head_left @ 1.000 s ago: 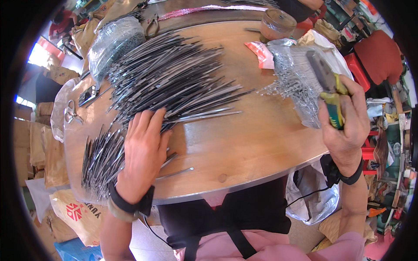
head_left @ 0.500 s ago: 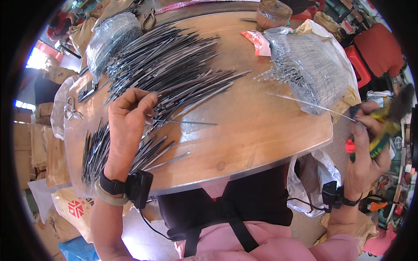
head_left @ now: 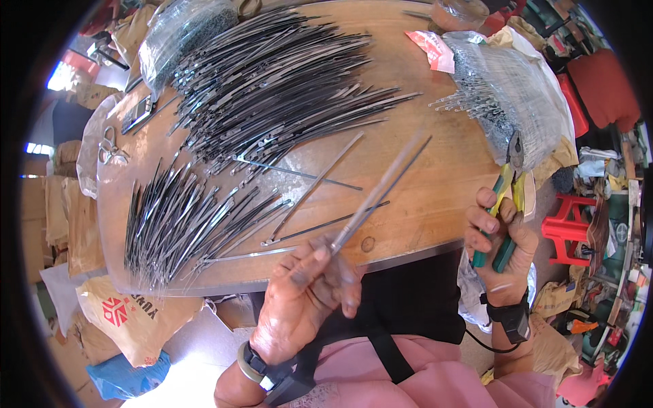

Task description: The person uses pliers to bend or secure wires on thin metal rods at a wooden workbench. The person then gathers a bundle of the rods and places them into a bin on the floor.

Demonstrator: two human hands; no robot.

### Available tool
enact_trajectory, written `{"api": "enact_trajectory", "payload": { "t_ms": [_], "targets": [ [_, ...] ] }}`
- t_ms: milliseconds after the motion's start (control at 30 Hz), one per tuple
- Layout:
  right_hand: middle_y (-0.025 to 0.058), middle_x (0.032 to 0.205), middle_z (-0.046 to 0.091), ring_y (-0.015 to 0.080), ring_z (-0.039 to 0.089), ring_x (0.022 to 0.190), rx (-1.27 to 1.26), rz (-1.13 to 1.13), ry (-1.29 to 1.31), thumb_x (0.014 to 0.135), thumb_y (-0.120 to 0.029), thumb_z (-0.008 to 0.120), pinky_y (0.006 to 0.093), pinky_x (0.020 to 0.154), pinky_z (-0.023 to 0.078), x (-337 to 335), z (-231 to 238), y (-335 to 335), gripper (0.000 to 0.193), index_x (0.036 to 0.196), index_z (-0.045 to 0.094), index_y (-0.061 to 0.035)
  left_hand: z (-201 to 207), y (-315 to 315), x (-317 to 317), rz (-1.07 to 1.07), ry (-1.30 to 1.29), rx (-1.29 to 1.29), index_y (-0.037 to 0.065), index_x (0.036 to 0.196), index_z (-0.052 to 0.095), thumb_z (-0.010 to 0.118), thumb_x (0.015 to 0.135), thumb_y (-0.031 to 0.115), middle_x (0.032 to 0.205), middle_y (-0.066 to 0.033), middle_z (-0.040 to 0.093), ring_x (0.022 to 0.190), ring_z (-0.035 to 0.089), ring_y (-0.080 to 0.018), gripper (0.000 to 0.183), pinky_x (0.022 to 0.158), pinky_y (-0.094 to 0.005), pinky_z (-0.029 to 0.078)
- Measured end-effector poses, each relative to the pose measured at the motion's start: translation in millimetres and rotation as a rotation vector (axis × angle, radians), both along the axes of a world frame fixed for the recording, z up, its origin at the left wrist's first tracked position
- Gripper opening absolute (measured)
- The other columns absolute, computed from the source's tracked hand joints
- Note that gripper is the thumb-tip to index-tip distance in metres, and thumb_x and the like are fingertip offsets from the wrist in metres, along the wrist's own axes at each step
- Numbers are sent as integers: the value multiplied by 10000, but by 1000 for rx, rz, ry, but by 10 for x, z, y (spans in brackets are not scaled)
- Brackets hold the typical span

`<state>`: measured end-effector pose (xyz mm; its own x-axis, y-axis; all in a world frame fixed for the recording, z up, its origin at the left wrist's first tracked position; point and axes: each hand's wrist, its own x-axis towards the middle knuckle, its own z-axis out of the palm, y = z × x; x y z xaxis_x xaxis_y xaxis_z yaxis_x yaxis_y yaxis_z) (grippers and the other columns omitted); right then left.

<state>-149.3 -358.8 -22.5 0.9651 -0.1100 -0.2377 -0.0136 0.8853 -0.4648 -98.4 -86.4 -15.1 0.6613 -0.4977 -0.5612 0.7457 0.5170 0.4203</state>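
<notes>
My left hand (head_left: 306, 292) is closed near the table's front edge, fingers pinching a thin metal strip (head_left: 381, 193) that points up to the right. Motion blurs the strip, and I cannot tell whether one or two pieces are held. My right hand (head_left: 503, 245) grips pliers (head_left: 515, 153) with green and yellow handles, jaws pointing away from me. Left of centre lies a big pile of dark flat metal strips (head_left: 272, 88); a smaller, fanned pile (head_left: 177, 224) is nearer me. A few single strips (head_left: 320, 178) lie apart in the middle of the table.
A clear plastic bag of thin wires (head_left: 503, 88) lies at the table's (head_left: 401, 224) right, beside a red-and-white wrapper (head_left: 435, 51). Another plastic bag (head_left: 187, 41) sits far left. Scissors (head_left: 111, 147) are at the left edge. On the floor at right stands a red stool (head_left: 566, 228).
My left hand has moved from the strips toward the front edge with a strip in it. My right hand has moved inward, turning the pliers' jaws upward; the wire pinched there no longer shows.
</notes>
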Motion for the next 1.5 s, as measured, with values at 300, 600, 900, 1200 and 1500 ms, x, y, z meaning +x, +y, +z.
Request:
{"api": "enact_trajectory", "payload": {
  "t_ms": [300,600,900,1200,1500],
  "targets": [
    [92,1085,493,184,515,835,-189,31,73,801,-199,759,308,644,430,-112,-6,-203,228,881,591,-65,21,-166,-207,-283,169,-313,-40,1196,554,640,883,91,778,-210,642,605,613,-333,349,486,-386,482],
    [134,1062,527,182,522,847,-1017,-65,-122,819,-171,763,315,738,440,-66,148,-415,248,939,632,3,-112,-181,-254,-213,-290,349,-68,1028,644,675,869,-32,787,-147,690,539,560,-123,166,499,-224,430],
    [153,1066,593,258,584,881,-1790,146,-296,710,-90,760,378,825,454,-41,367,-111,215,892,679,-10,-105,-75,-325,-416,-363,428,-57,959,647,631,903,-43,765,-63,657,587,533,-67,59,537,-201,419],
    [108,973,566,283,559,909,-1984,380,-713,641,-59,665,482,928,351,261,186,240,242,879,675,-15,-72,111,-291,-614,-265,464,-41,880,623,650,915,1,744,-48,637,602,562,-79,61,553,-222,470],
    [129,1055,574,297,567,890,-2015,424,-714,542,-68,670,507,890,353,208,202,274,311,847,653,-7,-79,258,-44,-611,-434,344,-77,1176,635,577,860,-100,900,-86,677,886,649,-154,323,810,-290,514]
  ]
}}
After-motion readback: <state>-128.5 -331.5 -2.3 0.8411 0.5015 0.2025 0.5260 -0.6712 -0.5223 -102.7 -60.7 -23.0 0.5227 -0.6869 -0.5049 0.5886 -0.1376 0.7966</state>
